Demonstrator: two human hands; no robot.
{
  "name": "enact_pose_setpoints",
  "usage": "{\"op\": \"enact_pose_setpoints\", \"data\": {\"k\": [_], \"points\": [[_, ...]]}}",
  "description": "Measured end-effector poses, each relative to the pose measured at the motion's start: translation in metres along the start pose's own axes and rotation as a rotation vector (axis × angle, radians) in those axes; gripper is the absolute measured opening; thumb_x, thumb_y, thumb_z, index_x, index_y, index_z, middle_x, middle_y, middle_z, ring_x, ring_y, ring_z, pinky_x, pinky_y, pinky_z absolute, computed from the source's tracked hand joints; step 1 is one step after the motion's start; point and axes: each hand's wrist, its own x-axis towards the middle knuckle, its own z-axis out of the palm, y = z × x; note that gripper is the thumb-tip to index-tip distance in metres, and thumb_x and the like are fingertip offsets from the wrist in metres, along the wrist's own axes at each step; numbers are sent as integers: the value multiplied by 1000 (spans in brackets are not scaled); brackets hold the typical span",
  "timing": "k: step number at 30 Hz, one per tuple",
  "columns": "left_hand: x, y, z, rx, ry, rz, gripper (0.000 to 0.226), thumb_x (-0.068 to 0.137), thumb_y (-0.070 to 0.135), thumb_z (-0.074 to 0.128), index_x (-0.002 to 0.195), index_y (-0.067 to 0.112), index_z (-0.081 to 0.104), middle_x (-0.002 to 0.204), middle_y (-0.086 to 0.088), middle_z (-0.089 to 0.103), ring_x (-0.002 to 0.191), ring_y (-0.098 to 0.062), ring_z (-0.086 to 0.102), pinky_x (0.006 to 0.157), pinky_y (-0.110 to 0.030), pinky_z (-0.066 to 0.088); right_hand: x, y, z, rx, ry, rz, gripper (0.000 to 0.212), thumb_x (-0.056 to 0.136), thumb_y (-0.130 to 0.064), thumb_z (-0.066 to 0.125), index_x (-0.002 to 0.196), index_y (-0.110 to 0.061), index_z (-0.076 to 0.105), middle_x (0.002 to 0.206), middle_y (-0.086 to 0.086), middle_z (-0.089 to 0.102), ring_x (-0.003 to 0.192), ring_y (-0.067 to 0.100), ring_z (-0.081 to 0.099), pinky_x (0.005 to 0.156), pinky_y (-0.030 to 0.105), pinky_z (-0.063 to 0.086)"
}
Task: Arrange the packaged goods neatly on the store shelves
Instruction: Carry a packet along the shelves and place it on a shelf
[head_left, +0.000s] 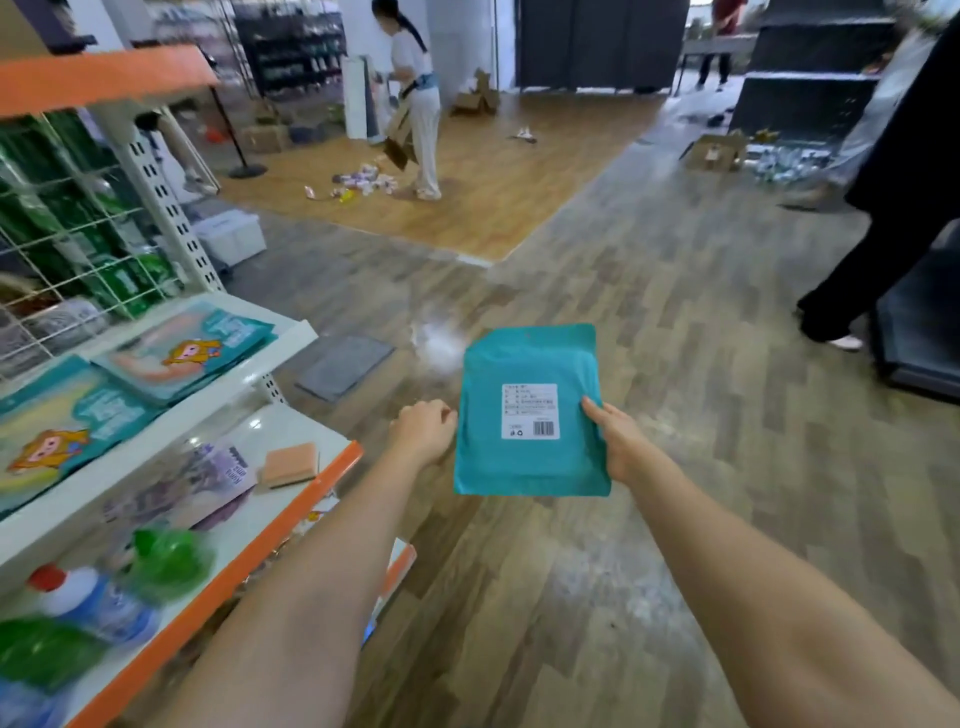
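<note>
Shop floor (649, 322) of grey planks with a tan wood patch, orange-edged shelves (291, 519) at left stocked with teal packs (182, 353), teal pouch (530, 415) held over the floor, right hand (623, 441) pinching its edge, left hand (423, 431) curled at the other edge, grip unclear.

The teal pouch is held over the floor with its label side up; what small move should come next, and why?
Probably carry the teal pouch left toward the white shelf, where matching teal pouches already lie flat. The right hand pinches its right edge and the left hand is at its left edge, so it is held but not yet above any shelf. It may need turning over, since those show their printed fronts.
</note>
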Motion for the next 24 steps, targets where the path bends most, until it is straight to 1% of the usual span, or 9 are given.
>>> {"op": "enact_pose_setpoints", "data": {"k": [2,6,10,13,15,17,20,22,24], "points": [[14,-13,-7,-37,16,-14,36,99,28,36,116,12,63,125,-16,60,116,-37,53,92,-39,44,11,-9,19,-21,-20,-3,31,96,-23,53,122,-7,56,108,12,65,83,27,63,94,51,48],[41,-43,-30,-88,66,-36,36,99,26,36,109,6,64,121,-20,61,111,-37,54,91,-39,42,44,-29,66,-47,-58,-10,32,95,-25,54,122,-8,57,101,9,67,83,27,64,82,44,53],[60,-77,-52,-124,117,-96,37,101,24,34,109,2,62,120,-23,59,111,-37,53,89,-39,41,69,-37,117,-59,-119,-44,30,96,-24,53,121,-9,57,96,8,68,74,22,67,82,45,53],[65,-102,-60,-146,145,-170,36,100,26,32,103,5,61,116,-22,61,103,-36,55,81,-38,44,81,-29,148,-73,-179,-29,26,97,-23,51,119,-11,57,100,8,67,78,24,65,87,48,51],[62,-116,-64,-151,137,-210,34,101,24,31,93,6,58,110,-22,62,95,-34,55,75,-37,42,87,-23,164,-98,-197,8,20,96,-22,53,113,-12,58,88,6,70,72,23,67,80,46,53],[61,-131,-68,-153,149,-249,33,101,25,31,94,7,58,108,-20,62,98,-35,56,77,-37,43,96,-21,180,-128,-218,32,18,95,-22,55,109,-12,59,76,3,72,63,21,69,73,42,55],[60,-152,-75,-166,200,-340,33,99,26,32,96,9,60,108,-17,63,99,-33,56,81,-37,46,109,-24,205,-169,-271,47,20,94,-23,56,110,-12,59,71,2,73,59,19,69,70,41,56],[57,-161,-81,-152,234,-396,33,99,27,32,90,9,57,104,-17,63,94,-33,56,76,-36,42,115,-26,227,-193,-328,61,16,94,-23,55,107,-14,60,72,2,73,59,19,69,71,41,56],[52,-169,-86,-164,265,-449,31,100,28,32,81,11,50,99,-18,62,90,-33,54,73,-36,40,120,-28,249,-230,-383,73,20,94,-24,56,110,-13,61,82,6,71,67,23,68,75,43,55]]}}
